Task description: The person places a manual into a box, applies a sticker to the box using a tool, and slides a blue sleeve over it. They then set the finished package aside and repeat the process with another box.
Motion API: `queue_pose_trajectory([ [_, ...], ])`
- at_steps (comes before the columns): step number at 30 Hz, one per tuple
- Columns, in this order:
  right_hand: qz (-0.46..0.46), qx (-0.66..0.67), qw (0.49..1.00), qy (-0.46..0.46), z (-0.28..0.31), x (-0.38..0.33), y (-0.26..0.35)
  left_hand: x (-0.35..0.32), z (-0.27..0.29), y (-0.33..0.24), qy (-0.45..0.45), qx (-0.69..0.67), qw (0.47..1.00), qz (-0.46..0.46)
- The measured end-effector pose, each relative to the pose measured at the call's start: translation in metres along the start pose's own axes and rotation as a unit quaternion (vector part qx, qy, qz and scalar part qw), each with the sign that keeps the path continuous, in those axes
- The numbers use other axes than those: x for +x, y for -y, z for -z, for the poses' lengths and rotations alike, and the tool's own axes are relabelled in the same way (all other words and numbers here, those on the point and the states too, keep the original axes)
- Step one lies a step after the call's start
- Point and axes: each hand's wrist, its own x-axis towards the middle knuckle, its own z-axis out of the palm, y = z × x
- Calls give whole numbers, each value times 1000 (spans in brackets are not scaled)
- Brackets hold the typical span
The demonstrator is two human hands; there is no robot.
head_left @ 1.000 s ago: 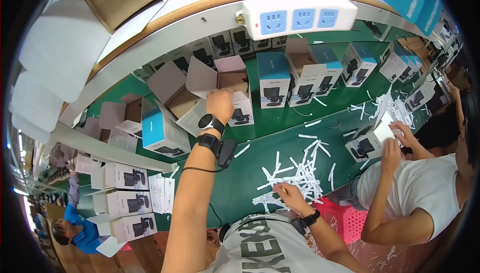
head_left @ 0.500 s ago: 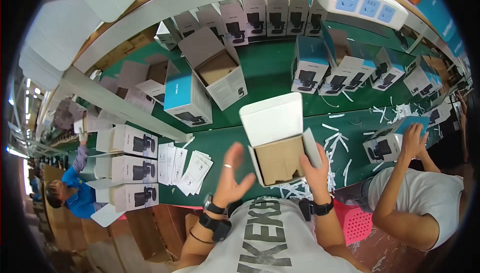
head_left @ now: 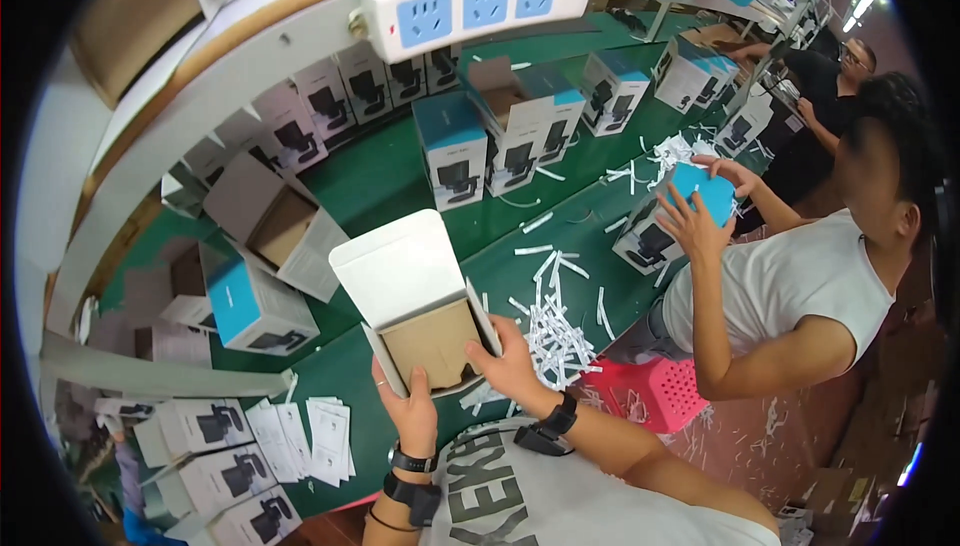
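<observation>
An open white cardboard box [head_left: 398, 268] with its lid flap raised is in front of me, tilted slightly, over the green table. Inside it sits a brown cardboard insert [head_left: 432, 342] with small notches along its near edge. My left hand [head_left: 408, 408] grips the near left wall, thumb up along the front. On the right wall my right hand [head_left: 508, 364] is closed, its thumb over the rim by the insert. Fingers under and behind the box are hidden.
White paper strips [head_left: 556, 338] lie heaped right of the box. Leaflets [head_left: 326, 438] and white boxes [head_left: 215, 424] are at left. Blue-topped boxes [head_left: 452, 146] stand farther back, below a power strip [head_left: 485, 6]. A co-worker [head_left: 780, 286] handles a blue-topped box beside a pink stool [head_left: 672, 393].
My left hand, open and apart from the box before, now holds its left side. My right hand stays on the right wall. The view has turned to the right.
</observation>
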Motion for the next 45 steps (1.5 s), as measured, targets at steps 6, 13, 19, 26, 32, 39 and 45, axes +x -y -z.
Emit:
queue_pose_trajectory([
  [6, 44, -90, 995, -19, -2, -4, 12, 11, 3, -4, -27, 29, 998, 41],
  [13, -54, -18, 998, 39, 17, 0, -5, 10, 34, -2, 139, 271, 941, -148],
  [19, 6, -6, 1000, 13, 30, -4, 1, 56, 174, 35, -17, 478, 876, -62],
  [26, 22, -51, 997, 49, -2, -3, -3, 6, 318, 138, -47, 703, 710, -21],
  [32, 64, -34, 995, 68, 26, -8, 4, 23, 292, 111, -63, 675, 735, -8],
  [39, 38, 22, 969, 241, 83, -29, -22, -2, 263, 37, -143, 526, 808, -225],
  [45, -161, 26, 956, 245, 104, -42, -49, -19, 53, -169, 41, -64, 926, -370],
])
